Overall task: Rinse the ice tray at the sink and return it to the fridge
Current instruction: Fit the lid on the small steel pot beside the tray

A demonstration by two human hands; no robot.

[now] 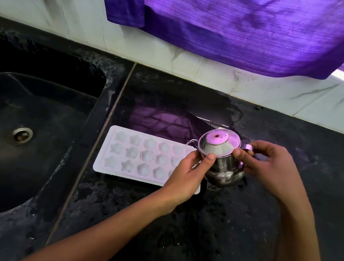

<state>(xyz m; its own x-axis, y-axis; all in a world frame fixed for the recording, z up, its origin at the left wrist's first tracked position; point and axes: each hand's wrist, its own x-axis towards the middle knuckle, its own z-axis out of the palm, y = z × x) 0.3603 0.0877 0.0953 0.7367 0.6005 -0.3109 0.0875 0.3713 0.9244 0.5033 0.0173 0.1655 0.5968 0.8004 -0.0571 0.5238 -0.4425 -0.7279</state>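
Hands, left (186, 171) and right (268, 162), each grip clamped on domed steel kettle (221, 156) beside star-moulded plastic ice tray (135, 154).

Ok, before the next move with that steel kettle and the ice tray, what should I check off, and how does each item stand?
1. Ice tray flat on the counter, cavities up: ok.
2. Tray inside the sink for rinsing: not ok, it lies beside it.
3. Kettle held by both hands, left hand at the spout side, right hand at the handle side: ok.
4. Kettle lid seated: ok.
5. Spout aimed over the tray: ok.
6. Cavities filled or empty: cannot tell.
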